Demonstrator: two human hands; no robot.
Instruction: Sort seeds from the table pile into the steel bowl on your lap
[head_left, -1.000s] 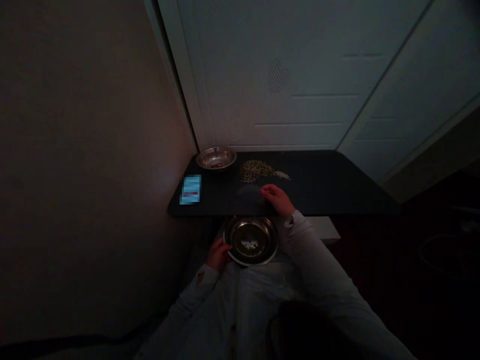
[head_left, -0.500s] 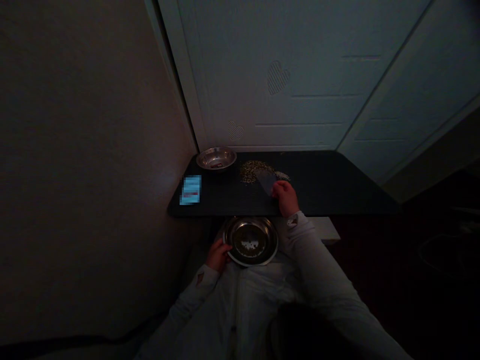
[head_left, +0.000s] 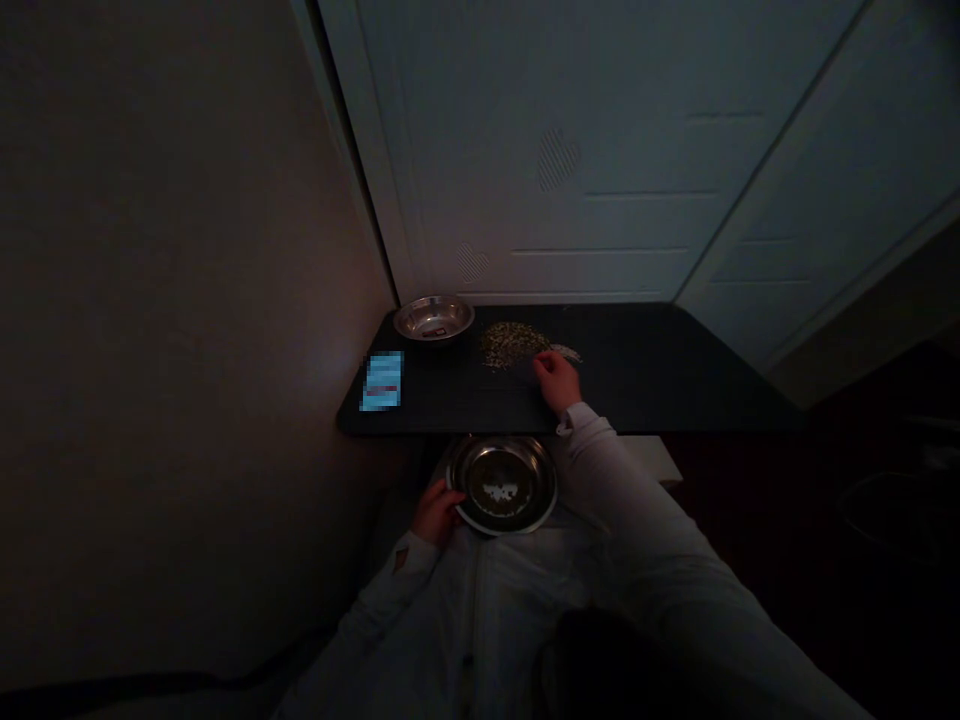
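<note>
My left hand (head_left: 435,510) grips the left rim of a steel bowl (head_left: 541,490) that rests on my lap below the table edge. A few pale grains lie in its bottom. My right hand (head_left: 559,380) is on the black table (head_left: 660,385), fingers curled on a flat grey card (head_left: 521,372) that is hard to make out in the dim light. The card's edge touches the near side of a heap of greenish-brown grains (head_left: 512,342). A smaller pale heap (head_left: 568,352) lies just right of it, beyond my knuckles.
A second steel bowl (head_left: 433,318) stands at the table's far left corner. A light blue rectangle (head_left: 382,380) lies near the left edge. A white panelled door (head_left: 600,180) rises behind the table and a plain wall (head_left: 187,300) closes the left side.
My right hand went from the table's near middle out to the right of the heap with the card raised, then came down left against the heap's near side. The left hand and bowl stayed still.
</note>
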